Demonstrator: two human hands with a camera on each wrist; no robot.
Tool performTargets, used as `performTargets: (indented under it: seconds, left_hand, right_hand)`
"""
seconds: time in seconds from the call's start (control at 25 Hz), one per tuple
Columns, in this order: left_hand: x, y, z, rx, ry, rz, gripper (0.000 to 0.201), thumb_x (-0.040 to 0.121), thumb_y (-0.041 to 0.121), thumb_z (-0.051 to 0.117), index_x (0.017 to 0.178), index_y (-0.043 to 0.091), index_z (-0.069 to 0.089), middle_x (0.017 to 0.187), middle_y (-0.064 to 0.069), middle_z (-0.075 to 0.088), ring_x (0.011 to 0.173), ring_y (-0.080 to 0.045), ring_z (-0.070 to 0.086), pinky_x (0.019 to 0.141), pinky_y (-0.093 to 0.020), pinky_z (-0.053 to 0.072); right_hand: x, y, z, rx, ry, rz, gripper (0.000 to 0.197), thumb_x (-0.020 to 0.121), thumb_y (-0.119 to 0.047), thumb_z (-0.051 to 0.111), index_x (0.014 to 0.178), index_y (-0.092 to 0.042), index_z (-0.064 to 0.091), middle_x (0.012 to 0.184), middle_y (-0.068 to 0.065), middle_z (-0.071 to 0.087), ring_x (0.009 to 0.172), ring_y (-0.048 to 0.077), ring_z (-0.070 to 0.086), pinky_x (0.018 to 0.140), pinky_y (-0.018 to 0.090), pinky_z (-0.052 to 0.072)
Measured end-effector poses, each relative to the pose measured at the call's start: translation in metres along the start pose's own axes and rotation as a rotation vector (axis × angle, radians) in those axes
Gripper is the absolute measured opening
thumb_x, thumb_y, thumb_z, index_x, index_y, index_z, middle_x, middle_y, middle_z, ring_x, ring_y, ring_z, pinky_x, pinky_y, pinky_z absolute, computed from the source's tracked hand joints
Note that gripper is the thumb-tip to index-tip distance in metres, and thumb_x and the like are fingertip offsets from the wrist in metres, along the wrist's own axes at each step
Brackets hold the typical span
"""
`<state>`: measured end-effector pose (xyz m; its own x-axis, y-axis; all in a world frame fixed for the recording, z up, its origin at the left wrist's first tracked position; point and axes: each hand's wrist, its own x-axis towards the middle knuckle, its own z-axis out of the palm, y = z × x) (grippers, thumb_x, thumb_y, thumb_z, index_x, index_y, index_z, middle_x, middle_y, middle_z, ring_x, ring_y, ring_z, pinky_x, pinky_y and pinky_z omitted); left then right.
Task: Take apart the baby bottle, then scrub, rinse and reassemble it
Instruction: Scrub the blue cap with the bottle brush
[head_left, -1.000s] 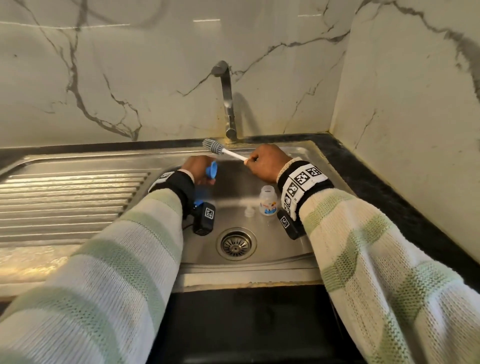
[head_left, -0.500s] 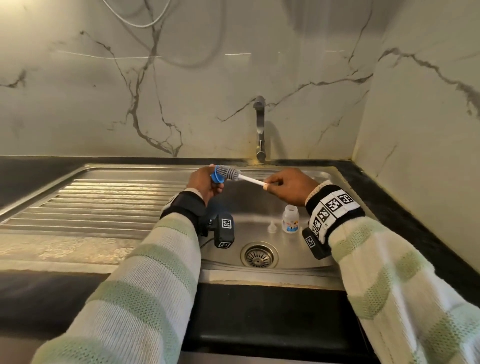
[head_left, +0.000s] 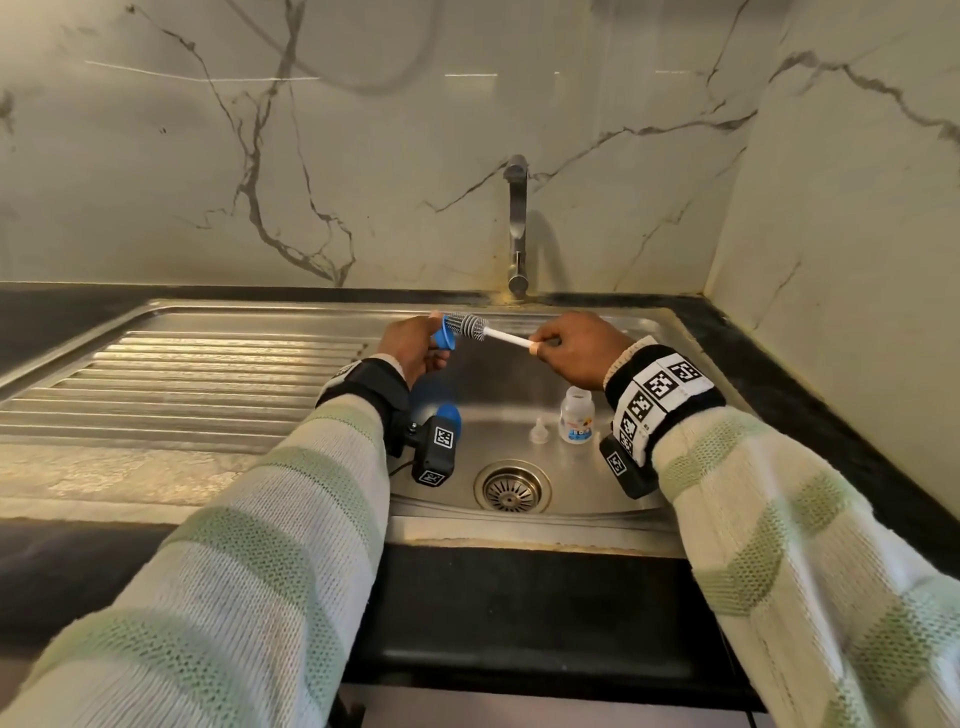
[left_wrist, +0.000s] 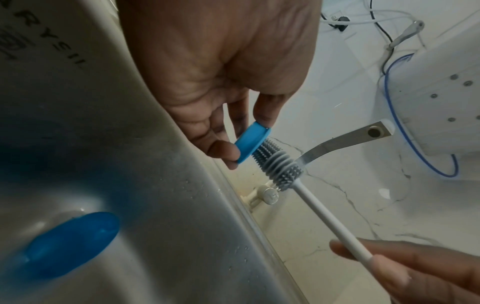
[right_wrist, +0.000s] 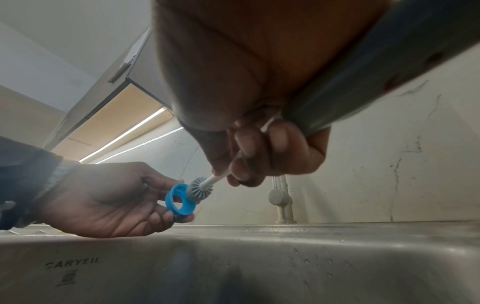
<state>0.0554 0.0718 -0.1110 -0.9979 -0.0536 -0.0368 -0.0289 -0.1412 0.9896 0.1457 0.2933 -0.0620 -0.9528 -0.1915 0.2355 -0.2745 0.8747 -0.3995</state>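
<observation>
My left hand (head_left: 415, 349) pinches the blue screw ring (head_left: 443, 338) of the baby bottle by its rim, above the sink's back left corner. My right hand (head_left: 574, 349) grips the white handle of a grey silicone brush (head_left: 470, 327), whose bristled head is pushed partly through the ring (left_wrist: 252, 145) (right_wrist: 180, 202). The small clear bottle body (head_left: 576, 414) stands upright on the sink floor, with the clear teat (head_left: 540, 431) beside it on the left. A blue cap (left_wrist: 68, 244) lies on the sink floor under my left wrist.
The steel sink (head_left: 613, 499) has a round drain (head_left: 511, 486) near its front. A ribbed draining board (head_left: 182, 384) lies to the left. The tap (head_left: 517, 228) rises from the back edge; no water runs from it. Marble walls close the back and right.
Both hands rose and drew together; the brush head, earlier clear of the ring, now sits inside it. The head camera tilted up and back.
</observation>
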Motion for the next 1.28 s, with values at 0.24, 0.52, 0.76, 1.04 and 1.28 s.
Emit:
performTargets:
  seconds: [0.24, 0.52, 0.76, 1.04, 1.28]
  left_hand:
    - [0.011, 0.0, -0.011, -0.026, 0.053, 0.028, 0.028, 0.095, 0.022, 0.055, 0.106, 0.002, 0.071, 0.076, -0.012, 0.063, 0.054, -0.014, 0.049, 0.049, -0.025, 0.046]
    - [0.013, -0.005, -0.005, 0.021, 0.027, 0.06, 0.031, 0.095, 0.021, 0.055, 0.111, -0.002, 0.069, 0.083, -0.019, 0.062, 0.055, -0.018, 0.048, 0.047, -0.024, 0.047]
    - [0.013, -0.004, 0.001, -0.014, 0.031, 0.027, 0.026, 0.097, 0.022, 0.054, 0.107, 0.0, 0.065, 0.078, -0.017, 0.063, 0.051, -0.017, 0.054, 0.046, -0.025, 0.049]
    - [0.007, -0.003, 0.004, -0.031, -0.019, 0.016, 0.03, 0.101, 0.024, 0.05, 0.111, 0.0, 0.065, 0.077, -0.013, 0.062, 0.048, -0.013, 0.055, 0.046, -0.024, 0.049]
    - [0.0, 0.006, 0.004, -0.157, -0.005, -0.036, 0.027, 0.102, 0.028, 0.049, 0.098, 0.004, 0.062, 0.077, -0.014, 0.06, 0.057, -0.018, 0.052, 0.047, -0.024, 0.048]
  right_hand:
    - [-0.001, -0.003, 0.0, 0.128, -0.089, -0.017, 0.029, 0.095, -0.027, 0.062, 0.122, -0.019, 0.068, 0.094, -0.009, 0.07, 0.074, 0.003, 0.056, 0.065, 0.018, 0.042]
    - [0.004, 0.004, -0.001, -0.036, -0.084, 0.058, 0.028, 0.095, -0.028, 0.059, 0.117, -0.017, 0.071, 0.104, 0.001, 0.072, 0.086, 0.015, 0.062, 0.078, 0.027, 0.046]
    - [0.005, 0.005, -0.008, -0.024, 0.031, 0.024, 0.027, 0.095, -0.031, 0.058, 0.114, -0.02, 0.073, 0.095, 0.003, 0.072, 0.081, 0.017, 0.061, 0.073, 0.025, 0.043]
    - [0.004, 0.002, -0.001, 0.001, -0.049, 0.03, 0.026, 0.093, -0.03, 0.06, 0.112, -0.018, 0.074, 0.103, -0.001, 0.073, 0.086, 0.015, 0.063, 0.079, 0.028, 0.048]
    - [0.005, -0.008, -0.002, -0.056, 0.012, -0.028, 0.027, 0.095, -0.033, 0.056, 0.109, -0.018, 0.075, 0.1, 0.002, 0.072, 0.089, 0.02, 0.062, 0.084, 0.036, 0.052]
